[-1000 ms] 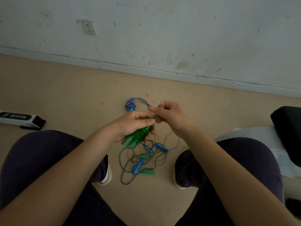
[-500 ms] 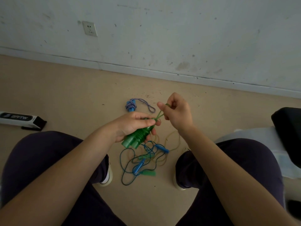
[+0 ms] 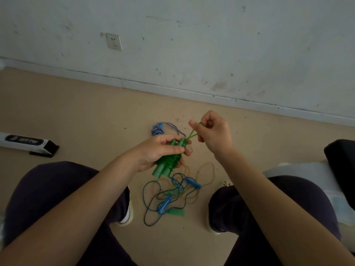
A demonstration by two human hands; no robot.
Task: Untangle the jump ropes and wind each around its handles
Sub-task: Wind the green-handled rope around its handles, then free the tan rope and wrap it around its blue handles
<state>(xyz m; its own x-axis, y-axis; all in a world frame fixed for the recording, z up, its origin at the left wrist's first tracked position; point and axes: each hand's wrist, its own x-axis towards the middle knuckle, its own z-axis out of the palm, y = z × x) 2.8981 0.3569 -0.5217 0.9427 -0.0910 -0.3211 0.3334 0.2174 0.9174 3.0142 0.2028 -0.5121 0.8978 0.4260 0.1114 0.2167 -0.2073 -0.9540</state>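
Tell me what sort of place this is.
Probably a plain indoor room, sparsely furnished, with the person seated low. A scuffed white wall carries a wall socket, a baseboard runs along its foot, and the beige floor is bare and speckled with dirt.

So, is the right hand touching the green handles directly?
Apart. In the head view the right hand pinches only the green rope loop; the left hand grips the green handles.

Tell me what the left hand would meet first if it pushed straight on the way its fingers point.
Probably the right hand, just past the left hand and the green handles; depth is unclear.
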